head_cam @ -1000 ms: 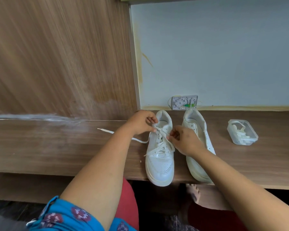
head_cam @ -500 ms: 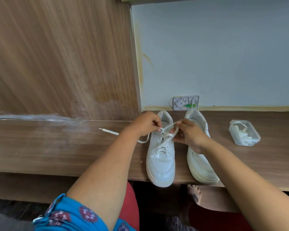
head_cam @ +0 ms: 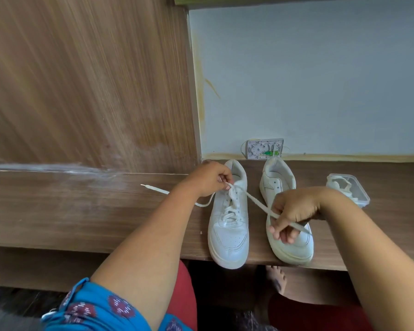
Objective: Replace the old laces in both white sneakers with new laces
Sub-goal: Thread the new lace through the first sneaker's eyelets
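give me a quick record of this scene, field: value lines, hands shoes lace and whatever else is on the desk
left hand: pinches the lace at the top eyelets of the left shoe
right hand: grips the lace, drawn taut over the right shoe
left shoe: partly laced, toe towards the person
right shoe: no lace visible in the eyelets that show
lace: one end trails left on the desk
plastic box: open, right of the shoes, white laces inside

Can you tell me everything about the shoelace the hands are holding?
The shoelace is a flat, off-white strip that looks like woven fabric. It is threaded through the left sneaker, crossing its lower eyelets. The left hand pinches it near the top eyelets; from there one end trails left on the wooden desk. The right hand pulls the other end taut over the right sneaker.
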`<control>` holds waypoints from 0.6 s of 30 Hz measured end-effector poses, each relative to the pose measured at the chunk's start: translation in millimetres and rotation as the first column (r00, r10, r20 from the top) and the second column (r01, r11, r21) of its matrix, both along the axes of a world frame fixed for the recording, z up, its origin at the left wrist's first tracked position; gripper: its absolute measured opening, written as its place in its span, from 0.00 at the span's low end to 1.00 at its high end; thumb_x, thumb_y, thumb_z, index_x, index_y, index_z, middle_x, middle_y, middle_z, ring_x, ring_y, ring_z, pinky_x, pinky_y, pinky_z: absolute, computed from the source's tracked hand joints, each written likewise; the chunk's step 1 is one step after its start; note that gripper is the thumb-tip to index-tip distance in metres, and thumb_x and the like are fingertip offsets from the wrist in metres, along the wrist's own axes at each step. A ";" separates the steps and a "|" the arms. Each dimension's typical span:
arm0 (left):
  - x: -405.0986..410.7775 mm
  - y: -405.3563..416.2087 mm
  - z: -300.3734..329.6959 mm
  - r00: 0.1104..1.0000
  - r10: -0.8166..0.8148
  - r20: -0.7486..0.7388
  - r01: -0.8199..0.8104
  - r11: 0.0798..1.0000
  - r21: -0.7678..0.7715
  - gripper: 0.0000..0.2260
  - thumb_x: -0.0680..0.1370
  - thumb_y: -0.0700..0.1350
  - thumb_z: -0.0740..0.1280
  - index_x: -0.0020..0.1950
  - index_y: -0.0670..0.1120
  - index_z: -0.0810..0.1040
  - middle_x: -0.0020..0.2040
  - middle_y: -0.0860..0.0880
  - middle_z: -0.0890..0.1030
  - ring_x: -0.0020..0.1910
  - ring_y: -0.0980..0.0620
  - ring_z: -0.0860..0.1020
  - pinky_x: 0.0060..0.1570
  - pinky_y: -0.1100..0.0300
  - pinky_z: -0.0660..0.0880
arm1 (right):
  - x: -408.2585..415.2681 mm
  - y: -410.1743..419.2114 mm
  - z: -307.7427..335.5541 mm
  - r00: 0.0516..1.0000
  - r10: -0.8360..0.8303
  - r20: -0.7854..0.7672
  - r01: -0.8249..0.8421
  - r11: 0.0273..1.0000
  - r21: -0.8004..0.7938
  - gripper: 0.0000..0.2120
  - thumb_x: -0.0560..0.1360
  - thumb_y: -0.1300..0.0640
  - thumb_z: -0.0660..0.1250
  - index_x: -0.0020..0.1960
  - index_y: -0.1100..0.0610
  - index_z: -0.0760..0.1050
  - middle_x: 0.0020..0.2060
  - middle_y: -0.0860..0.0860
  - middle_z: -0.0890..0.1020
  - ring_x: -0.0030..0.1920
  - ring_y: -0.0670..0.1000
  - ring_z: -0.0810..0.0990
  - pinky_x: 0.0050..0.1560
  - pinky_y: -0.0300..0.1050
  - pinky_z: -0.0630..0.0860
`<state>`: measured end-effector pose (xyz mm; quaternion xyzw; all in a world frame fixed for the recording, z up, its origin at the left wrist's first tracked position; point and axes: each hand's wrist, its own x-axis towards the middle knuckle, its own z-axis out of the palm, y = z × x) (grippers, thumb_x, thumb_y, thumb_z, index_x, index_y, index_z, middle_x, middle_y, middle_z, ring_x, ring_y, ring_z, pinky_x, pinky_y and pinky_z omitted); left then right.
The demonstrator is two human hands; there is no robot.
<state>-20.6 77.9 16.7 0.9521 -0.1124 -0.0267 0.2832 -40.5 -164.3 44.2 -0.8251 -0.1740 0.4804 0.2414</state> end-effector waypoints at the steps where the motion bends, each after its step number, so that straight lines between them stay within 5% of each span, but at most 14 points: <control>1: -0.2 -0.3 -0.1 1.000 -0.001 0.001 0.001 1.000 0.003 0.05 0.73 0.43 0.74 0.48 0.51 0.83 0.43 0.55 0.82 0.46 0.55 0.80 0.50 0.56 0.78 | -1.4 -0.8 -0.8 0.997 0.058 -0.059 -0.056 0.998 0.042 0.07 0.76 0.58 0.69 0.45 0.62 0.82 0.43 0.59 0.84 0.39 0.49 0.83 0.41 0.37 0.79; 3: -0.6 -1.2 0.2 1.000 -0.001 0.010 0.001 1.000 0.010 0.05 0.73 0.42 0.74 0.48 0.50 0.83 0.42 0.55 0.82 0.45 0.56 0.80 0.48 0.58 0.77 | -2.9 2.0 -5.3 0.986 0.132 -0.105 -0.111 0.976 0.190 0.12 0.79 0.53 0.65 0.47 0.60 0.82 0.46 0.57 0.84 0.44 0.48 0.83 0.46 0.38 0.79; 7: -0.4 -3.0 2.3 1.000 0.005 0.028 -0.006 0.999 0.039 0.05 0.73 0.42 0.74 0.47 0.50 0.83 0.41 0.56 0.81 0.44 0.55 0.80 0.45 0.62 0.75 | 6.5 16.7 -22.0 0.962 -0.033 -0.272 0.192 0.790 0.582 0.25 0.78 0.45 0.57 0.52 0.64 0.82 0.44 0.56 0.80 0.43 0.48 0.77 0.45 0.40 0.73; 12: -1.5 -4.0 3.1 0.999 -0.001 0.034 0.000 1.000 0.030 0.05 0.73 0.42 0.74 0.47 0.48 0.84 0.40 0.55 0.81 0.44 0.55 0.80 0.46 0.61 0.76 | 16.2 24.0 -36.5 0.883 -0.235 -0.407 0.463 0.583 0.668 0.28 0.81 0.47 0.51 0.49 0.69 0.80 0.30 0.53 0.69 0.29 0.48 0.60 0.27 0.36 0.62; 15: -1.4 -2.9 3.3 0.999 -0.005 0.032 0.004 1.000 0.019 0.04 0.73 0.41 0.74 0.46 0.48 0.84 0.38 0.57 0.80 0.42 0.56 0.79 0.45 0.62 0.75 | 16.4 29.0 -41.0 0.817 -0.402 -0.413 0.563 0.407 0.719 0.19 0.80 0.50 0.58 0.45 0.65 0.77 0.28 0.52 0.74 0.26 0.44 0.71 0.25 0.33 0.71; 18: -0.9 -1.6 2.7 1.000 -0.004 0.016 0.004 1.000 -0.022 0.05 0.73 0.40 0.74 0.47 0.47 0.83 0.38 0.55 0.80 0.40 0.58 0.78 0.43 0.66 0.74 | 20.5 34.1 -47.9 0.736 -0.511 -0.445 0.608 0.207 0.767 0.08 0.70 0.58 0.70 0.45 0.63 0.79 0.36 0.54 0.82 0.37 0.46 0.83 0.41 0.34 0.81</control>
